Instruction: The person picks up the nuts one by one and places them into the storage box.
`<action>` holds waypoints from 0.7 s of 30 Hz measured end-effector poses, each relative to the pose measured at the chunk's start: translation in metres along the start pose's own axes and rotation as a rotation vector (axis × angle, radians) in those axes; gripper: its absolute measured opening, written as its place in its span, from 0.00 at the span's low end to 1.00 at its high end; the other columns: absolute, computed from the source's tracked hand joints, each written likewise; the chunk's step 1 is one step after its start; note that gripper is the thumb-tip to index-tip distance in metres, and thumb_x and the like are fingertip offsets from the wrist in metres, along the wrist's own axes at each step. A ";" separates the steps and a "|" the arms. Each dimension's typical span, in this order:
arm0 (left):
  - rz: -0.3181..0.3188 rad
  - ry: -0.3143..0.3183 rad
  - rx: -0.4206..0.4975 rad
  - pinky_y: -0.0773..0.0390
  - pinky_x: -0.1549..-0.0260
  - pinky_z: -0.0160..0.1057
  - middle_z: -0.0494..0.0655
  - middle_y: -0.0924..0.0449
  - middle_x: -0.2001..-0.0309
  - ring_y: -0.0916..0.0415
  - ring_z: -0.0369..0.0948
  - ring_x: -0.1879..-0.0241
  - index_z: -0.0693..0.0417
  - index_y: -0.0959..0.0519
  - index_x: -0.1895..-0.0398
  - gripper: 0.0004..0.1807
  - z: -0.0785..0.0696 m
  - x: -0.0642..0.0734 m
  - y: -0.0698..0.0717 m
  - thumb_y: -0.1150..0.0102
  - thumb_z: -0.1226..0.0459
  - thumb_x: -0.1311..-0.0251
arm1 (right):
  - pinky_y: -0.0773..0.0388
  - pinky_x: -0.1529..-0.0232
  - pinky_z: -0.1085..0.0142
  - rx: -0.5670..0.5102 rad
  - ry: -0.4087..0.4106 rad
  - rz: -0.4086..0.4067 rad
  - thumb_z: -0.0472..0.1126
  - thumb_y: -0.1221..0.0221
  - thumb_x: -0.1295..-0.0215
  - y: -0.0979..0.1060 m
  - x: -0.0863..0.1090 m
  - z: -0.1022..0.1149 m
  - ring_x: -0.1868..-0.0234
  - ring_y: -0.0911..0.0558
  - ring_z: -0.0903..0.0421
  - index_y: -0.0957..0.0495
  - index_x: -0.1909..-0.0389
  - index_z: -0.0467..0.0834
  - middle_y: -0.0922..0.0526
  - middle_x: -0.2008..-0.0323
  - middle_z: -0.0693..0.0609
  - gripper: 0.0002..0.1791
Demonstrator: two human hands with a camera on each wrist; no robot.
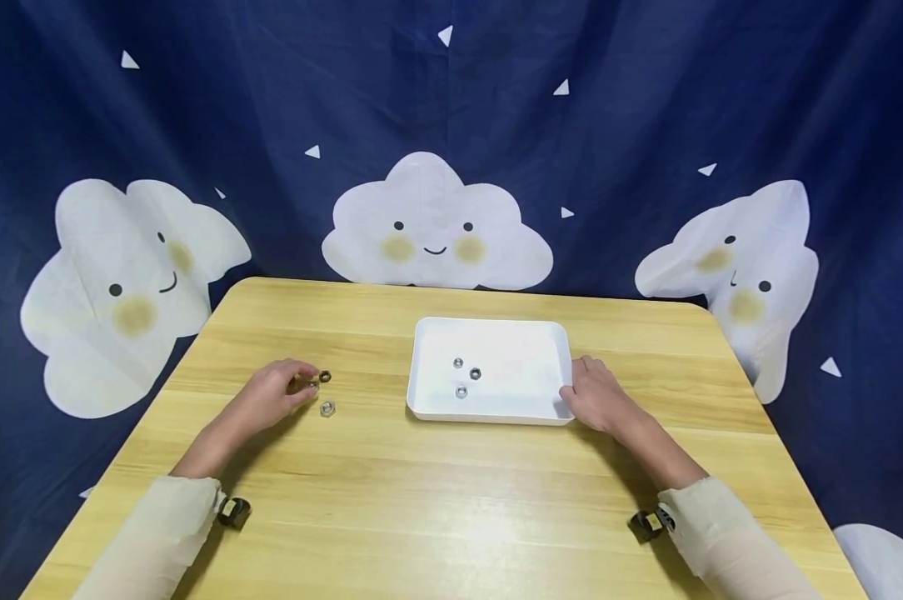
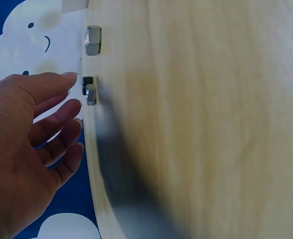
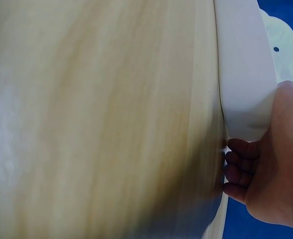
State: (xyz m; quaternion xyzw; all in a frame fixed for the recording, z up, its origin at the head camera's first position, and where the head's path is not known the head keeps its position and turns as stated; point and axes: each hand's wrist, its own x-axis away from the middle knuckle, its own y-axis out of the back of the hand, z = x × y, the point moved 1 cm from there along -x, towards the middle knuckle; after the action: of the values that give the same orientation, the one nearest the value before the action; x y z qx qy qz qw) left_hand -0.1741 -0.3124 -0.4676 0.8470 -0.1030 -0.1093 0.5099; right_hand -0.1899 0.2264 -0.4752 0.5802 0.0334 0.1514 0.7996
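Left hand (image 1: 275,387) at the left of the head view, I read as loose: fingers softly bent and parted, clasping nothing that I can make out. Right hand (image 1: 596,396), right of centre, grasps the right end of the white tray (image 1: 522,367), thumb over the rim.

What matters most to me is the small silver nut (image 2: 91,94), just off the left fingertips, towards the middle of the head view. The left hand is much the nearer; the right is well apart, beyond the tray. I cannot tell whether any fingertip touches that nut. A nut gives me no clear long axis, but the tray's runs left to right across the frame, its left end facing the nuts.

Close in, the dark nut (image 1: 326,377) lies right beside the small one, partly behind it in the left wrist view, so it crowds that spot. The large silver nut (image 1: 327,409) sits slightly lower in the head view, apart from both. Between this group and the tray I see bare wooden table (image 1: 380,450); the raised tray wall is the barrier there. Three more nuts (image 1: 476,373) lie inside, left of the tray's middle.
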 end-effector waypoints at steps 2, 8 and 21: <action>0.005 0.001 -0.001 0.19 0.56 0.48 0.55 0.14 0.53 0.20 0.45 0.57 0.61 0.16 0.46 0.16 0.003 -0.001 -0.002 0.32 0.64 0.34 | 0.32 0.37 0.41 -0.002 -0.001 -0.003 0.45 0.55 0.27 0.000 0.001 0.001 0.41 0.30 0.36 0.35 0.35 0.22 0.27 0.43 0.32 0.32; 0.017 0.015 0.011 0.19 0.55 0.48 0.55 0.14 0.52 0.20 0.45 0.57 0.62 0.17 0.45 0.17 0.009 -0.003 -0.007 0.32 0.64 0.34 | 0.31 0.38 0.42 0.000 0.002 -0.012 0.45 0.55 0.28 0.001 0.001 0.001 0.41 0.30 0.36 0.35 0.36 0.22 0.27 0.43 0.31 0.32; 0.031 0.036 0.030 0.20 0.56 0.47 0.56 0.15 0.53 0.20 0.45 0.57 0.62 0.15 0.49 0.14 0.012 -0.003 -0.009 0.33 0.63 0.33 | 0.30 0.44 0.44 0.021 0.027 -0.066 0.43 0.52 0.29 -0.003 -0.001 -0.002 0.47 0.28 0.38 0.30 0.41 0.24 0.24 0.50 0.35 0.28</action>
State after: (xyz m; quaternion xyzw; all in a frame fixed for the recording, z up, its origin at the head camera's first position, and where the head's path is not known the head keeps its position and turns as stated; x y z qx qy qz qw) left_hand -0.1801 -0.3172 -0.4809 0.8546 -0.1085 -0.0846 0.5007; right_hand -0.1904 0.2275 -0.4791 0.5851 0.0648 0.1324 0.7975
